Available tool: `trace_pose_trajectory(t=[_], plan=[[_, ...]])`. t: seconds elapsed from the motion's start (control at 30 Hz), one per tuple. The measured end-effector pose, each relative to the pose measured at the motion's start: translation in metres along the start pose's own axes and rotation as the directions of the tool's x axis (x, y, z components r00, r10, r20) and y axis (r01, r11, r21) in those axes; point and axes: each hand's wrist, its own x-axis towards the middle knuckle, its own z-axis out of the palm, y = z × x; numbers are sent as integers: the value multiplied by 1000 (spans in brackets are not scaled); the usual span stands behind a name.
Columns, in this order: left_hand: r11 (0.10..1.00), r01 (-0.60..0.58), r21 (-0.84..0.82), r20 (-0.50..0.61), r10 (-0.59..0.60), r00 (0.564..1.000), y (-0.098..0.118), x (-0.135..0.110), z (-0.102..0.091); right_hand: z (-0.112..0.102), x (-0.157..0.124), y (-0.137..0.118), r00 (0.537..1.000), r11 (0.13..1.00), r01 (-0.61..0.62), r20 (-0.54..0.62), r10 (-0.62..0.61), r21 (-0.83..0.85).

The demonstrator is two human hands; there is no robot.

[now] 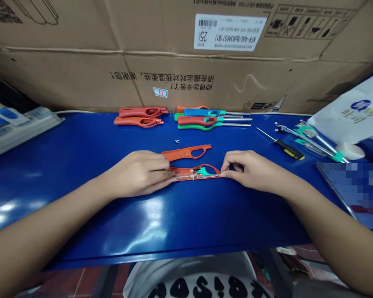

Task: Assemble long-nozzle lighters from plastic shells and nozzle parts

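An orange lighter casing half [186, 179] lies on the blue table with its inside facing up. In it sit a green trigger [202, 171], a thin metal piece and a pale wire. My left hand [143, 173] is closed around its left end, fingertips pressing there. At the opposite end, my right hand [245, 169] pinches finger and thumb together by the casing's tip; what lies between them is too small to make out. Just behind is a second orange casing half [186, 153], its left end against my left knuckles.
Farther back lie red and orange lighter casings [136, 112] and several assembled lighters [202, 120]. Small screws [177, 141] rest mid-table. To the right are a screwdriver [282, 147], metal lighter tubes [317, 138], a white bag [354, 107] and a tablet-like device [338, 186]. A cardboard box [90, 78] stands behind.
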Motion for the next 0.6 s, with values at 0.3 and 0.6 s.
trace_pose_trajectory(t=[0.3,0.6], plan=[[936,165,-312,-6,-176,984,-3,-1,10,-5,-1,-1,1000,1000,22,20,-22,21],[885,375,-276,-55,-404,913,-12,-2,10,-3,2,5,943,991,100,-308,-124,-90]])
